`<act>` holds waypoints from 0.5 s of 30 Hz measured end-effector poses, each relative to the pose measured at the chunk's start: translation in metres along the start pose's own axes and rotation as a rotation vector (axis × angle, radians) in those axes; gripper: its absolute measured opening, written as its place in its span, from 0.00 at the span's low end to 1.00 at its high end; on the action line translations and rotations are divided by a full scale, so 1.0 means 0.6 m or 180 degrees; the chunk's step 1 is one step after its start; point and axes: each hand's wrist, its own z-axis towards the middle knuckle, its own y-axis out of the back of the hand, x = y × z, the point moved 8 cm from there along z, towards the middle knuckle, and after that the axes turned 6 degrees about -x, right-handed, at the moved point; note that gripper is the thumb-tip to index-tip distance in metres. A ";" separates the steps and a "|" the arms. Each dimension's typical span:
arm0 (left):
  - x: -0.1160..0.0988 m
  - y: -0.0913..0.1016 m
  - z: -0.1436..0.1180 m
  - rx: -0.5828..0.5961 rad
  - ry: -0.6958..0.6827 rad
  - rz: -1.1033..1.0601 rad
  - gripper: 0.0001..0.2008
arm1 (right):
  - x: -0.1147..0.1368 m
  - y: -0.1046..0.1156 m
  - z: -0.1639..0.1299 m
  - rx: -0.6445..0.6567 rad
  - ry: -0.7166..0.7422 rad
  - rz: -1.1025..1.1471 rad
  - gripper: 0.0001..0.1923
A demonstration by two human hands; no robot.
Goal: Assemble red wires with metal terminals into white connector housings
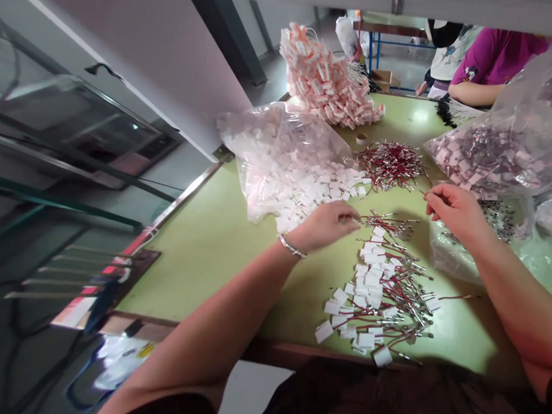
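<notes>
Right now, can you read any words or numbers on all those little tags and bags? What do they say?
No text can be read.
White tags near the left hand: look blank.
Orange and white tag pile: too blurred to tell.
Tags in the clear bag past the right hand: too small to tell.
Purple shirt of another person: a small mark, unreadable.

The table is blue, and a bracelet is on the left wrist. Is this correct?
Not quite: the head view shows the table is light green, not blue. The bracelet is indeed on the wrist of the left hand.
</notes>
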 end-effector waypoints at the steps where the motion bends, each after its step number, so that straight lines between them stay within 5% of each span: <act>1: -0.001 -0.014 -0.007 0.0195 -0.0174 0.0139 0.09 | -0.003 0.005 0.000 -0.0030 -0.0099 0.0155 0.08; 6: -0.001 -0.059 -0.018 0.0362 -0.0390 0.0428 0.05 | 0.008 -0.005 -0.007 0.0135 -0.0060 0.0291 0.08; 12: -0.004 -0.029 0.005 -0.0345 -0.0187 -0.0273 0.04 | 0.008 -0.020 -0.008 0.0316 0.0108 0.0146 0.10; 15: -0.006 -0.026 0.022 -0.0566 -0.0114 -0.0102 0.04 | 0.005 -0.021 -0.005 0.0269 0.0139 0.0121 0.11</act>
